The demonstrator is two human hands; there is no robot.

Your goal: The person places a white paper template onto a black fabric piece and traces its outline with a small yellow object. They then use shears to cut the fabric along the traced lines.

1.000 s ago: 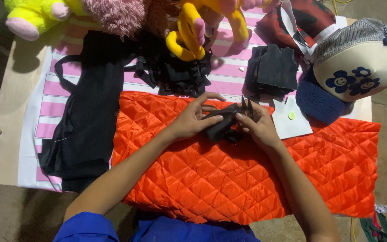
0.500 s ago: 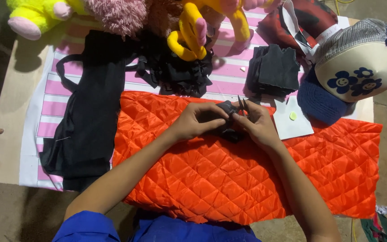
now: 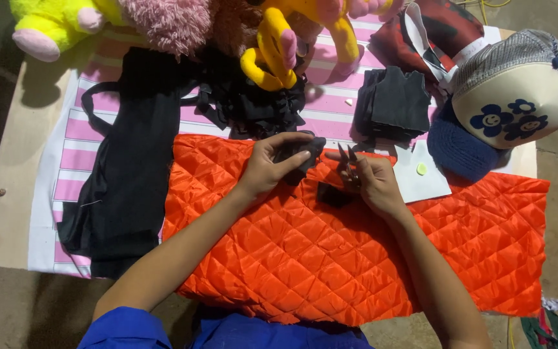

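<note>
- I see a small dark fabric piece point(image 3: 301, 154), charcoal to black and crumpled, pinched in my left hand point(image 3: 271, 165) just above the far edge of the orange quilted cloth point(image 3: 305, 258).
- Small dark scissors point(image 3: 349, 167) sit in my right hand point(image 3: 372, 184), blades pointing toward the far edge, tips close to the fabric piece.
- A second dark scrap point(image 3: 332, 194) lies flat on the quilted cloth, between my hands, near its far edge.

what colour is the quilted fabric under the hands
Bright orange, diamond-stitched quilted fabric; the head view shows it clearly.
</note>
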